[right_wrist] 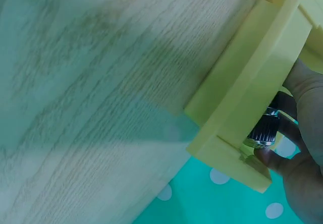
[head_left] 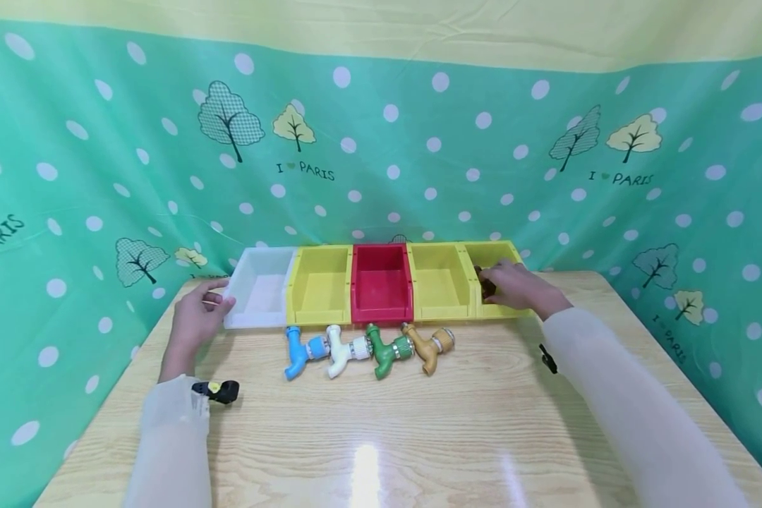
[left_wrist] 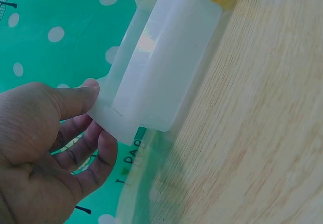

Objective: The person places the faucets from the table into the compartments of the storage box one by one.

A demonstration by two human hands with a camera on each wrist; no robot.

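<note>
My left hand (head_left: pixel 196 319) is at the outer side of the white bin (head_left: pixel 228 323). In the left wrist view, thumb and curled fingers pinch the corner of that white bin (left_wrist: pixel 151 82). Inside the rightmost yellow bin (head_left: pixel 502 311), my right hand (head_left: pixel 514 284) holds a dark faucet (head_left: pixel 486 284). The right wrist view shows its ribbed black knob with silver rings (right_wrist: pixel 264 128) between the fingers, while the yellow bin wall hides part of the faucet. In front of the bins lie a blue faucet (head_left: pixel 298 355), a white faucet (head_left: pixel 339 353), a green faucet (head_left: pixel 384 353) and a tan faucet (head_left: pixel 427 349).
Between the outer bins stand a yellow bin (head_left: pixel 320 312), a red bin (head_left: pixel 382 312) and another yellow bin (head_left: pixel 441 311), all side by side. They rest on a wood-grain table (head_left: pixel 330 437). A green dotted cloth (head_left: pixel 381 162) hangs behind and along both sides.
</note>
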